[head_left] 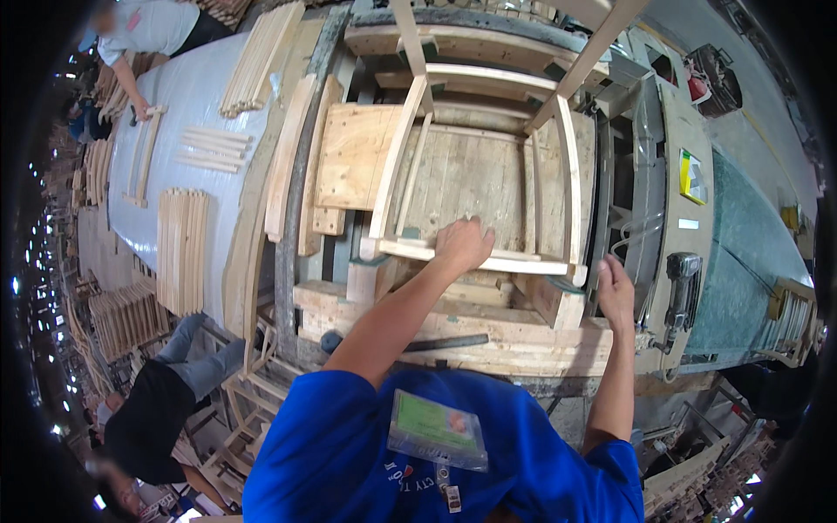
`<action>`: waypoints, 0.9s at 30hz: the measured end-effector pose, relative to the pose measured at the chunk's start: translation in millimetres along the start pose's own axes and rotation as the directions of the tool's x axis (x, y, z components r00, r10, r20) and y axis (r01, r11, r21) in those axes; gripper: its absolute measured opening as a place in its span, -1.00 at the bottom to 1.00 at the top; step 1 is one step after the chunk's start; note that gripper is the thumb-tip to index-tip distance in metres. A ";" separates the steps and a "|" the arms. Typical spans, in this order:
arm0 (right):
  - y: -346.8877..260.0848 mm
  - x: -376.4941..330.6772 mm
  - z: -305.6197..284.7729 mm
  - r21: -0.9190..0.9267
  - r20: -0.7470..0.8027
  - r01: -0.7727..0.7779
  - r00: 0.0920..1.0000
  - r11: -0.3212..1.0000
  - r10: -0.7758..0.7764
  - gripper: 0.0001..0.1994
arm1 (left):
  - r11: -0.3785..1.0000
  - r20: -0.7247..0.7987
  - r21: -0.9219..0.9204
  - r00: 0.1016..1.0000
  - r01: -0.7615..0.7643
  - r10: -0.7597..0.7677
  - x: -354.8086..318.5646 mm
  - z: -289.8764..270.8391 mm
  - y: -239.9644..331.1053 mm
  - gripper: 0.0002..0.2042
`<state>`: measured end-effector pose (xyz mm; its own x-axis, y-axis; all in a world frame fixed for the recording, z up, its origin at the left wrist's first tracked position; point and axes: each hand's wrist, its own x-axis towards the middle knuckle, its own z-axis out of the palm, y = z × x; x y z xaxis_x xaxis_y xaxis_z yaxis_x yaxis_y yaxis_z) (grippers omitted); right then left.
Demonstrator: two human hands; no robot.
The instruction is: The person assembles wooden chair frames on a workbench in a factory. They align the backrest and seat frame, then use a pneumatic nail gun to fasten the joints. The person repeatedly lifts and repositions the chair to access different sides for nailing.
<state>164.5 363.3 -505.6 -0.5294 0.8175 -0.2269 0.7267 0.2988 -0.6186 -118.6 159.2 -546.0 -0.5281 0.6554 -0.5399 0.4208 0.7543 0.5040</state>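
Currently, wooden chair frame is lying directly ahead over wooden blocks, near rail running crosswise. Left hand, nearer, is touching rail around mid-length, fingers curling over; cannot tell whether gripping. Right hand is hovering just beyond near right corner, fingers half bent; cannot tell whether pinching anything. Plywood panel is crowding left side; open room is showing inside frame.
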 end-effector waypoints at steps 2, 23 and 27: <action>-33.3 2.5 -8.1 -0.072 0.045 0.071 0.997 0.995 -0.068 -0.54 | 0.997 -0.116 0.074 0.993 0.021 -0.013 6.0 -11.2 -19.4 -0.47; 102.2 -99.6 -111.1 -0.654 -0.322 -0.296 0.942 0.696 0.097 -0.75 | 0.851 -0.635 0.402 0.772 0.337 -0.006 134.2 -105.6 -113.2 -0.12; 98.1 -97.8 -108.3 -0.616 -0.338 -0.313 0.934 0.723 0.117 -0.73 | 0.828 -0.638 0.432 0.770 0.358 -0.001 134.2 -105.6 -116.4 -0.10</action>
<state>334.9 366.0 -462.6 -0.2614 0.9648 -0.0302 0.9608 0.2631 0.0876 -316.4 155.2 -605.9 -0.8775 0.4794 0.0137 0.4775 0.8760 -0.0674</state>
